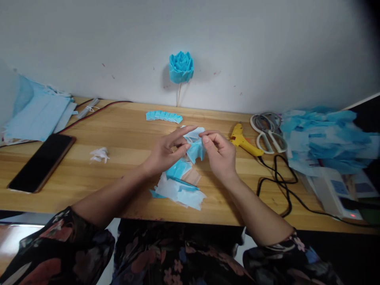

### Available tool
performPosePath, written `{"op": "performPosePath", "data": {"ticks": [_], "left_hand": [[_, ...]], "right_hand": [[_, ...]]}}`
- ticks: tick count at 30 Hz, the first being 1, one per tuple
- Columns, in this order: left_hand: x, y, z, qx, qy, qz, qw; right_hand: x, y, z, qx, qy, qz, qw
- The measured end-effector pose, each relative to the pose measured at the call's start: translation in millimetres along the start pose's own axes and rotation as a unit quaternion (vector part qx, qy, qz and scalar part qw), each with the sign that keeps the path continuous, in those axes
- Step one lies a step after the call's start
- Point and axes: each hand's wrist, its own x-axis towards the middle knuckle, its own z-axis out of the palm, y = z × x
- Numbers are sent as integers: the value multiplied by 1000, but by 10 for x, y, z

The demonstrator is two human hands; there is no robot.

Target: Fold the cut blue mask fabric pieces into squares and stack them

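A small folded piece of light-blue mask fabric point(196, 150) hangs above the desk between my hands. My right hand point(222, 155) pinches its upper right edge between thumb and fingertips. On the other side, my left hand point(168, 152) has its index finger stretched out over the piece and its thumb apart from it. That thumb's tip is at the fabric's left edge; whether it presses on it is unclear. Loose blue and white fabric pieces point(178, 190) lie in a pile beneath. Behind my hands is a white piece point(197, 131), partly covered by my fingers.
A blue fabric flower point(181, 68) on a stick stands against the wall, behind a pleated blue strip point(164, 116). To the right lie a yellow glue gun point(245, 141), scissors point(270, 141) and a fabric heap point(323, 138). Left are a phone point(43, 162), masks point(40, 109) and white scraps point(100, 154).
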Motion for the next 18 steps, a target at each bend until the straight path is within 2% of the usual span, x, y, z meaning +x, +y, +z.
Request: {"op": "performPosePath", "data": {"ticks": [6,9,13,18], "left_hand": [[7,-4,-1,-29,2,-17,999],[41,22,-17,-68,22,-32,997],[86,16,-45,-98,48,-33,994],[90,-56,-53,-112,29,6,993]], "right_hand": [[25,70,-7,85,-29,81,993],[63,98,-40,144,-43,116,982],[88,88,-74,175,-62,130,974],[66,54,-65,169,-102,136,971]]}}
